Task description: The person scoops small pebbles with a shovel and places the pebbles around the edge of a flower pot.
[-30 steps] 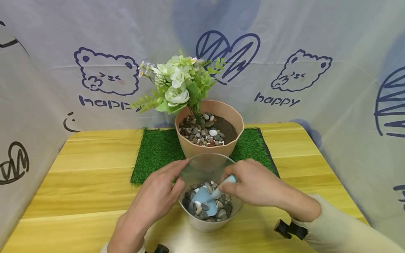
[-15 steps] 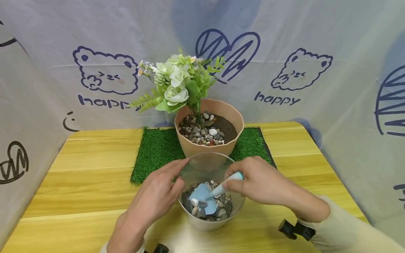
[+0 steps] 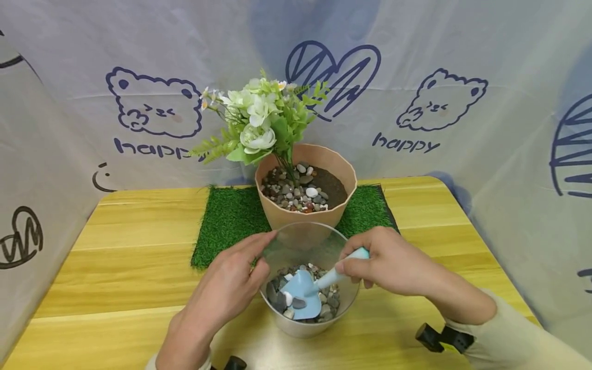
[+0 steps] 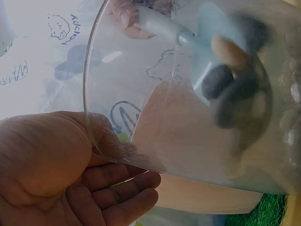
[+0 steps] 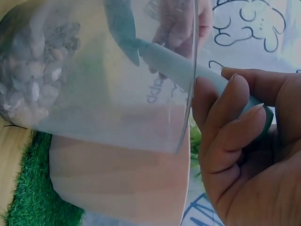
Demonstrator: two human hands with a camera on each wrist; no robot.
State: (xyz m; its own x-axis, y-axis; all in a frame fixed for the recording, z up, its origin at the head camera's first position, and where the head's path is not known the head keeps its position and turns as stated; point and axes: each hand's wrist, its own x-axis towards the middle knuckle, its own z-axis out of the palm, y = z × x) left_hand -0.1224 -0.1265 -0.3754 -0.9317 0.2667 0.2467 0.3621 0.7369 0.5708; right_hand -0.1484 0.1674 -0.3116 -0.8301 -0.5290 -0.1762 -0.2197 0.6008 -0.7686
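Observation:
A clear plastic bucket (image 3: 302,329) with grey, white and tan pebbles (image 3: 327,308) in its bottom stands at the front of the table. My left hand (image 3: 228,282) holds its rim at the left, thumb and fingers about the edge. My right hand (image 3: 393,262) grips the pale blue handle of a small toy shovel (image 3: 302,290), fingers curled round it. The shovel's blade is inside the bucket, bearing a few pebbles, handle slanting up to the right over the rim. In the left wrist view, dark and tan pebbles (image 4: 218,80) show on the blade through the wall.
Behind the bucket, a peach flowerpot (image 3: 298,221) with soil, pebbles and artificial white flowers (image 3: 259,121) stands on a green turf mat (image 3: 231,226). The wooden table (image 3: 129,246) is backed by a printed cloth (image 3: 259,31).
My right hand has moved right and slightly up with the shovel handle, which lies flatter now. The blade has shifted a little, still carrying pebbles. My left hand stays on the bucket rim.

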